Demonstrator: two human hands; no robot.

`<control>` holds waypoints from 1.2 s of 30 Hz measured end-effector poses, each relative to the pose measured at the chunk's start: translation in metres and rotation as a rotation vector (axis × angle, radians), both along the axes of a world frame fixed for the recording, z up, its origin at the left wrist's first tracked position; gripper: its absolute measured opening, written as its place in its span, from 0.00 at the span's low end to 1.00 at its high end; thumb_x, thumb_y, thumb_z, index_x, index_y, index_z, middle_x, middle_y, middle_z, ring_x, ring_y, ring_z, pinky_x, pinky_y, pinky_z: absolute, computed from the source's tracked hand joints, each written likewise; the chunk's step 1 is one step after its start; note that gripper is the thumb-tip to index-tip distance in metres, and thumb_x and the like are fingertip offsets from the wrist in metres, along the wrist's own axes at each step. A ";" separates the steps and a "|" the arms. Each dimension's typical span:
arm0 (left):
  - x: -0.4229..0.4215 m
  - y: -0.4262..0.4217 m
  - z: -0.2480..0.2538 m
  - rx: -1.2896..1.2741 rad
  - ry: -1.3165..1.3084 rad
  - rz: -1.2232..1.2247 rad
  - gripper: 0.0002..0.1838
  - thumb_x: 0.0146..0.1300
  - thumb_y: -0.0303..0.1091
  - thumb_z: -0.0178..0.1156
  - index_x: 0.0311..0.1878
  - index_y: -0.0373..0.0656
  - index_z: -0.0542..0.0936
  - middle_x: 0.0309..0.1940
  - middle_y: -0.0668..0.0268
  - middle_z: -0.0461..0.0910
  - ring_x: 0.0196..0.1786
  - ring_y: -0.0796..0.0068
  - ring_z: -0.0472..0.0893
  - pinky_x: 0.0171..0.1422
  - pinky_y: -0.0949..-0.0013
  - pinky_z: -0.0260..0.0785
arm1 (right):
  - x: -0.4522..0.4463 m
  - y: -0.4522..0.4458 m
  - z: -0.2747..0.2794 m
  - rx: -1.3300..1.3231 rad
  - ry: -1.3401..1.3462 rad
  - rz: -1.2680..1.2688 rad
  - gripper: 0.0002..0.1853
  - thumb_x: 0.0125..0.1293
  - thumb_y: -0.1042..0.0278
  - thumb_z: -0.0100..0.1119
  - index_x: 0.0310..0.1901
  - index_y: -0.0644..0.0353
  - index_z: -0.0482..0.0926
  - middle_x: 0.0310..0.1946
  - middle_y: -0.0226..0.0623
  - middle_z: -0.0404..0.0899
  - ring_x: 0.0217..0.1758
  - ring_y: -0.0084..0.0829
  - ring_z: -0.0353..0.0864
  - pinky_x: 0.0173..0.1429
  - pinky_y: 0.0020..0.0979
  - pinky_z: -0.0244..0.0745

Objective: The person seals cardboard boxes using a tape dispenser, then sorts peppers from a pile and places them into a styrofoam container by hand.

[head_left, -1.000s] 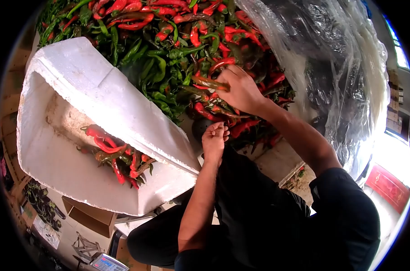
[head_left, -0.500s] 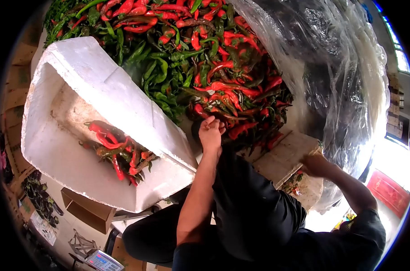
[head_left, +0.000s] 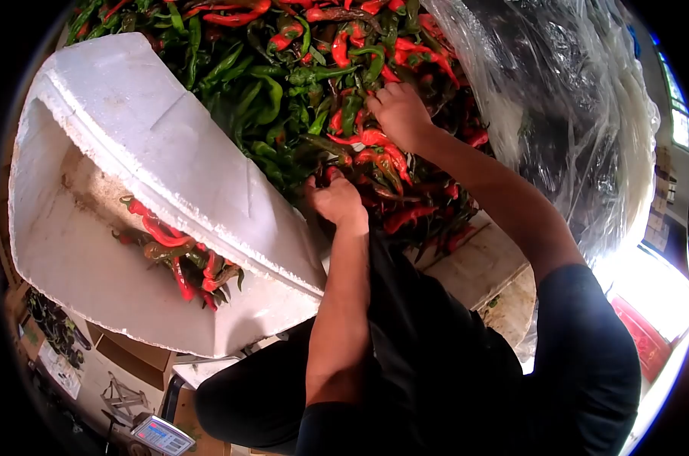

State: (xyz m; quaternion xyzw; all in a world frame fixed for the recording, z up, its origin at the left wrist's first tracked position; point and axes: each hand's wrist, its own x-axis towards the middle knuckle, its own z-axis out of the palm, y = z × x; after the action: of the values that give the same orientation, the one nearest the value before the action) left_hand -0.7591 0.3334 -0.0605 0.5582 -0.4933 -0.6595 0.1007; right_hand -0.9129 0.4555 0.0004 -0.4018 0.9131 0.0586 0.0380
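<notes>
A large heap of red and green chili peppers point(head_left: 265, 106) fills the top of the view. At its near edge my left hand point(head_left: 337, 201) has its fingers curled around a red chili pepper point(head_left: 331, 174), of which only a small part shows. Farther up and to the right, my right hand point(head_left: 401, 112) lies on the heap. Its fingers are bent down among the peppers, and what is in them cannot be made out. A tilted white foam box point(head_left: 132, 99) stands left of my hands, with several red and dark peppers point(head_left: 179, 247) inside.
Clear plastic sheeting point(head_left: 565, 114) rises along the heap's right side. A worn foam piece point(head_left: 485, 266) lies beside my dark-clothed knee. At lower left are a cardboard box point(head_left: 128, 356), a device with a lit display point(head_left: 162, 435) and dark produce point(head_left: 52, 323) on the floor.
My right hand has moved from beside the foam piece at the right up onto the heap. My left hand has shifted slightly left. The whole view has shifted a little.
</notes>
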 end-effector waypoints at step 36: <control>0.035 -0.025 0.037 0.704 -0.136 -0.027 0.04 0.55 0.30 0.61 0.31 0.41 0.81 0.25 0.65 0.80 0.28 0.69 0.80 0.31 0.66 0.71 | 0.025 -0.039 -0.012 0.239 -0.638 0.146 0.21 0.60 0.76 0.60 0.56 0.68 0.73 0.52 0.52 0.81 0.56 0.47 0.83 0.55 0.46 0.78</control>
State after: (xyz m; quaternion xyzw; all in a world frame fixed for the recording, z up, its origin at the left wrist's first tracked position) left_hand -0.7246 0.3086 -0.0238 0.5945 -0.2487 -0.7518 -0.1397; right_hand -0.8878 0.4164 -0.0113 -0.4567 0.8108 0.0388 0.3641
